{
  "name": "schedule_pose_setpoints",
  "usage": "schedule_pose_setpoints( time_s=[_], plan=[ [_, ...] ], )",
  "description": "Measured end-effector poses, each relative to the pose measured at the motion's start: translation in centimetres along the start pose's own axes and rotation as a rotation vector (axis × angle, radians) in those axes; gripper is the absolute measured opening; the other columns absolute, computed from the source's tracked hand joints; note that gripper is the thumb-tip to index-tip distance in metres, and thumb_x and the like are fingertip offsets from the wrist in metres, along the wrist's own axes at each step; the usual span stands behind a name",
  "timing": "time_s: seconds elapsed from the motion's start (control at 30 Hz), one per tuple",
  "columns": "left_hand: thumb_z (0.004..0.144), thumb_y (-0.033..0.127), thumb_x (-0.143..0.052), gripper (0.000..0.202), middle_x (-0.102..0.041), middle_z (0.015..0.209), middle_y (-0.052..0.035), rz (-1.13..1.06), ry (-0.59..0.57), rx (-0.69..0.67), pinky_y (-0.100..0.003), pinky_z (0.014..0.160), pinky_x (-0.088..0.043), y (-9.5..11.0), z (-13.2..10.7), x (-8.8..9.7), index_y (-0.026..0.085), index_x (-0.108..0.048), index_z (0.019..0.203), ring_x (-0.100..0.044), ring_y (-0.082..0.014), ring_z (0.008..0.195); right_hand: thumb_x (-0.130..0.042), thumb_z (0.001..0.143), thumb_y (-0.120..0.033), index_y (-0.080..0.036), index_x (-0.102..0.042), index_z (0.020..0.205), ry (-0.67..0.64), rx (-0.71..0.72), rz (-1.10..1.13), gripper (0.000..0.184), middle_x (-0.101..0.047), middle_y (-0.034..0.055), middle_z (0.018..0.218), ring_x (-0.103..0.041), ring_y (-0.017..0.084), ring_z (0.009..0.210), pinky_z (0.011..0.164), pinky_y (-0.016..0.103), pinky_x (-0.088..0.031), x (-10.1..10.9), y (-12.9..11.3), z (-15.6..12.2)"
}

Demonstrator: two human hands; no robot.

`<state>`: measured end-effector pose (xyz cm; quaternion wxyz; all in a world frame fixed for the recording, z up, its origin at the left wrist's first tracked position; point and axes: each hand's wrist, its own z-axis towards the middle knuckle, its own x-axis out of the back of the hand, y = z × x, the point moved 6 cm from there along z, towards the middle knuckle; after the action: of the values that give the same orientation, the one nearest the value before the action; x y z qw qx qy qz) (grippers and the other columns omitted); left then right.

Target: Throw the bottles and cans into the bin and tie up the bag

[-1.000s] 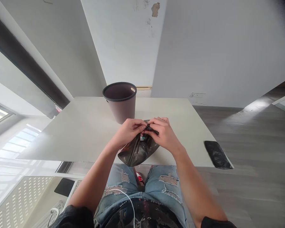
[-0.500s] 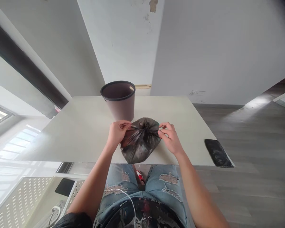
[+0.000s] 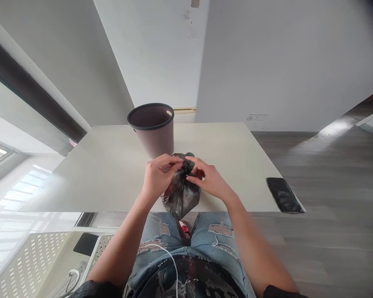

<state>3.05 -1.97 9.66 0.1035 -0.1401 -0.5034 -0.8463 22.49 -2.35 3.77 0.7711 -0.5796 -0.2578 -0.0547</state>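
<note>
A filled black plastic garbage bag [image 3: 182,198] sits at the near edge of the table, its top gathered into a twisted bunch. My left hand [image 3: 161,171] pinches the left side of that bunch between thumb and fingers. From the right, my right hand [image 3: 209,177] has its thumb and curled fingers around the gathered top, with the dark plastic between them. Both hands partly cover the bag's top. Just behind the bag stands an upright mauve trash can [image 3: 157,138] with a black rim, and no liner shows over the rim.
A folded black plastic packet [image 3: 284,195] lies at the right edge of the white table [image 3: 112,165]. Below on the left is a perforated light-coloured rack [image 3: 34,256] holding a dark flat item and a power strip. A white cable [image 3: 174,265] hangs over my lap.
My hands have come closer together at the bag's top; the right hand has moved left. The bag's stretched top is now bunched narrower. The view has shifted slightly.
</note>
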Motion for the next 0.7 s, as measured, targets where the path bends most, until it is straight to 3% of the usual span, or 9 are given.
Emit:
schedule_pose_setpoints(
  time_s=[0.1,0.13,0.2,0.27,0.4,0.47,0.57,0.63,0.7],
  plan=[
    [0.096,0.023,-0.075,0.010,-0.079,0.095,-0.0045,-0.096,-0.081,-0.022,-0.031,0.083,-0.065,1.2,-0.3,-1.1,0.022,-0.084,0.100,-0.076,-0.0179,0.088,-0.068,0.097,-0.031,-0.022,-0.075,0.094,-0.030,0.053,-0.052,0.011,-0.067,-0.0009,0.079,-0.056,0.016,0.071,0.070,0.031,-0.044,-1.7,-0.9,1.5],
    [0.096,0.022,-0.075,0.010,-0.079,0.096,-0.0046,-0.116,-0.085,-0.022,-0.031,0.085,-0.065,1.4,-0.4,-1.2,0.022,-0.084,0.101,-0.076,-0.0182,0.090,-0.065,0.098,-0.029,-0.021,-0.071,0.083,0.001,0.084,-0.058,0.018,-0.066,0.0000,0.077,-0.056,0.017,0.071,0.070,0.032,-0.044,-1.8,-1.1,1.9],
    [0.098,0.023,-0.074,0.011,-0.080,0.102,-0.0054,-0.138,-0.029,-0.017,-0.033,0.089,-0.064,1.8,-0.6,-0.5,0.021,-0.082,0.105,-0.076,-0.0190,0.096,-0.061,0.101,-0.028,-0.021,-0.068,0.078,0.077,0.146,-0.044,0.026,-0.065,0.0015,0.077,-0.057,0.018,0.073,0.071,0.032,-0.044,-1.4,-1.8,2.1],
    [0.100,0.025,-0.073,0.012,-0.079,0.105,-0.0059,-0.144,0.126,-0.021,-0.033,0.091,-0.063,2.4,-0.8,1.1,0.021,-0.079,0.110,-0.076,-0.0186,0.098,-0.060,0.104,-0.033,-0.021,-0.070,0.083,0.168,0.186,-0.006,0.026,-0.066,0.0026,0.079,-0.059,0.019,0.075,0.072,0.032,-0.045,-0.2,-2.7,1.7],
    [0.104,0.026,-0.065,0.010,-0.071,0.095,-0.0035,-0.075,0.555,-0.127,-0.033,0.079,-0.058,2.9,-1.7,4.6,0.020,-0.072,0.108,-0.068,-0.0160,0.081,-0.062,0.106,-0.042,-0.022,-0.074,0.090,0.367,0.174,0.077,0.028,-0.072,0.0046,0.088,-0.065,0.021,0.082,0.079,0.035,-0.050,3.8,-4.3,-1.4],
    [0.103,0.024,-0.062,0.009,-0.067,0.092,-0.0027,-0.015,0.639,-0.142,-0.033,0.076,-0.054,1.8,-1.8,4.6,0.019,-0.070,0.105,-0.064,-0.0165,0.078,-0.062,0.106,-0.044,-0.022,-0.075,0.090,0.452,0.171,0.102,0.030,-0.071,0.0054,0.087,-0.064,0.022,0.082,0.079,0.037,-0.050,5.9,-4.8,-4.0],
    [0.102,0.023,-0.060,0.010,-0.067,0.095,-0.0037,0.088,0.488,-0.079,-0.033,0.078,-0.051,-0.9,-1.5,0.9,0.020,-0.068,0.106,-0.063,-0.0182,0.084,-0.060,0.107,-0.042,-0.024,-0.073,0.089,0.661,0.211,0.097,0.029,-0.064,0.0051,0.083,-0.060,0.022,0.080,0.076,0.039,-0.048,9.4,-5.1,-9.1],
    [0.104,0.022,-0.058,0.009,-0.068,0.099,-0.0048,0.134,0.240,-0.064,-0.033,0.081,-0.052,-2.4,-1.6,-4.2,0.020,-0.067,0.105,-0.064,-0.0191,0.088,-0.059,0.107,-0.040,-0.025,-0.070,0.086,0.861,0.225,0.089,0.029,-0.059,0.0048,0.084,-0.057,0.023,0.083,0.079,0.039,-0.046,12.0,-4.8,-13.1],
    [0.105,0.019,-0.055,0.012,-0.070,0.102,-0.0064,0.138,-0.079,-0.096,-0.034,0.085,-0.054,-2.9,-2.1,-10.7,0.021,-0.067,0.104,-0.066,-0.0208,0.092,-0.057,0.108,-0.041,-0.025,-0.063,0.081,1.065,0.219,0.118,0.031,-0.053,0.0048,0.085,-0.056,0.024,0.087,0.082,0.040,-0.046,14.5,-4.2,-17.1]
  ],
)
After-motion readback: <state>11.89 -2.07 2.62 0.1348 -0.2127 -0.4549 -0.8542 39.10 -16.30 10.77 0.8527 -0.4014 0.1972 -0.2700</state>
